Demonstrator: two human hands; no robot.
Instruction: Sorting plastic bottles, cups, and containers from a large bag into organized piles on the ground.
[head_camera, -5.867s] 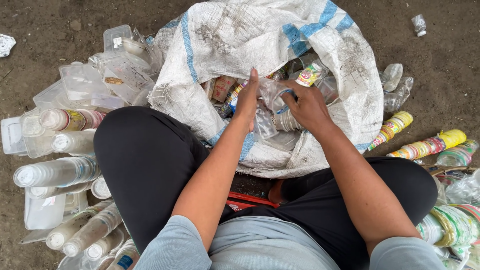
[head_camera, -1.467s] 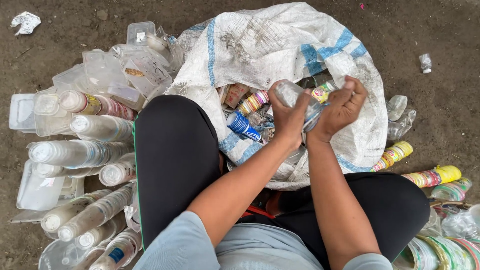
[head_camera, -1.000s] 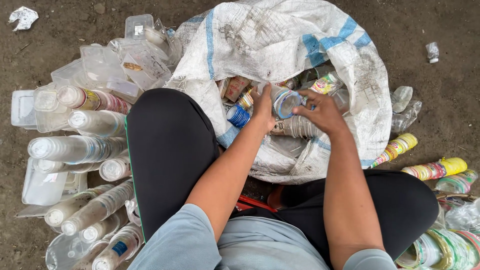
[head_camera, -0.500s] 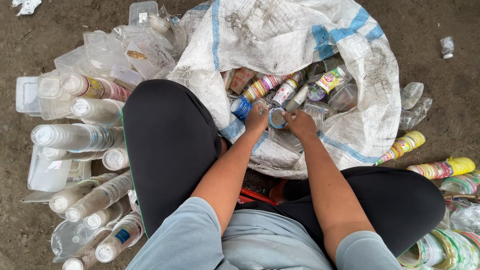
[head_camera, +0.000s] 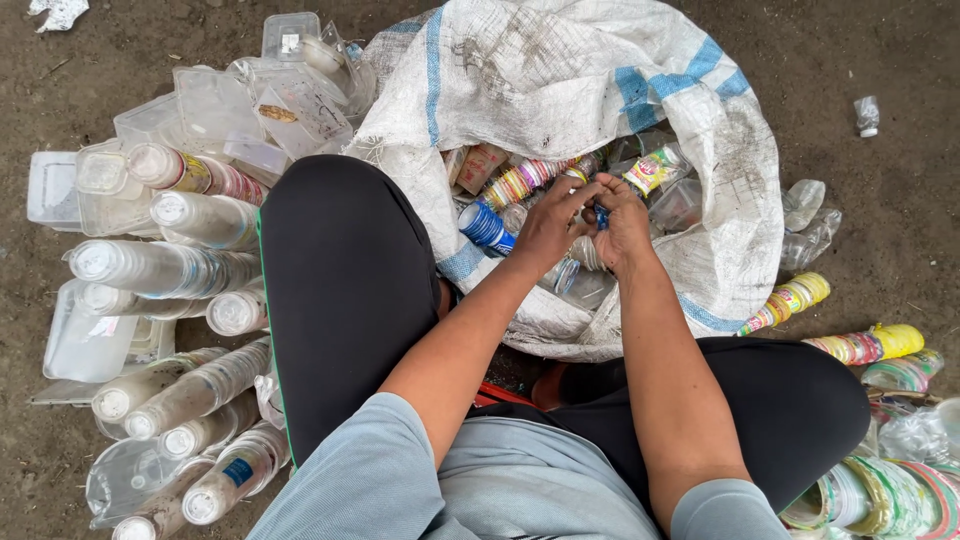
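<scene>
Both hands: left hand (head_camera: 548, 225), right hand (head_camera: 622, 222) pinch small blue piece (head_camera: 601, 215) over sack (head_camera: 560, 90).

The sack (head_camera: 560, 90) lies open on the ground (head_camera: 900, 60) ahead of the knees, bottles (head_camera: 520, 185) inside it. Both hands, left (head_camera: 548, 225) and right (head_camera: 622, 220), meet over its mouth. Stacked cups (head_camera: 160, 270) lie left of it, containers (head_camera: 215, 100) behind them, labelled cups (head_camera: 860, 345) right
</scene>
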